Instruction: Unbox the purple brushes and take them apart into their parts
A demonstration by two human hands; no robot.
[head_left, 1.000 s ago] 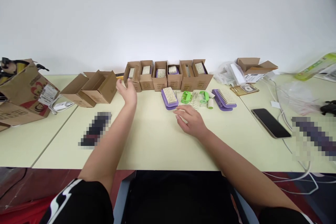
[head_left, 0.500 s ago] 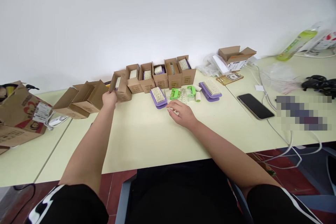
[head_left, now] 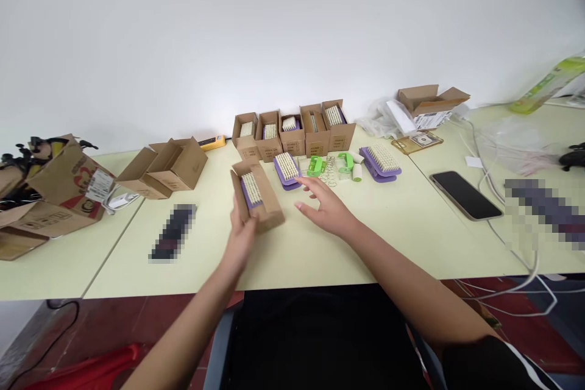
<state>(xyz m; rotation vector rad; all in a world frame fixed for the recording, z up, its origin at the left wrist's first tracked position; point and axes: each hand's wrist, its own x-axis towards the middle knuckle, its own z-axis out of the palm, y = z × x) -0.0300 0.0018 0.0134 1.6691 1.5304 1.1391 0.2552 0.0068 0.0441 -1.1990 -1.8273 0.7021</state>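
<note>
The left hand (head_left: 241, 237) reaches up from the lower middle of the frame; its grip is clenched on the near end of an open cardboard box (head_left: 265, 210), which it holds tilted just in front of the row of cartons; a purple-backed scrubbing brush (head_left: 251, 189) lies inside that box, its cream bristles facing up and outward. The right hand (head_left: 327, 210) is released and holds nothing, its fingers spread; its fingertips (head_left: 298, 207) are just beside a second purple-backed brush (head_left: 287, 169) lying loose on the pale bench (head_left: 292, 262).

Five open brush cartons (head_left: 292, 134) stand side by side at the upper middle of the frame, each showing bristles; more loose parts lie in a line in front of them: bright green plastic pieces (head_left: 316, 166), a small heap of coil springs (head_left: 328, 170), a white roll (head_left: 357, 172) and a third purple-backed brush (head_left: 380, 162). Further left are two open cardboard boxes (head_left: 161, 173) and a yellow-and-black device (head_left: 212, 142); a large printed carton (head_left: 68, 189) sits at the left edge. To the right lie a black smartphone (head_left: 465, 195), a small card printed with a banknote (head_left: 417, 142) and white cables (head_left: 496, 237); two pixelated patches on the bench hide whatever lies there.
</note>
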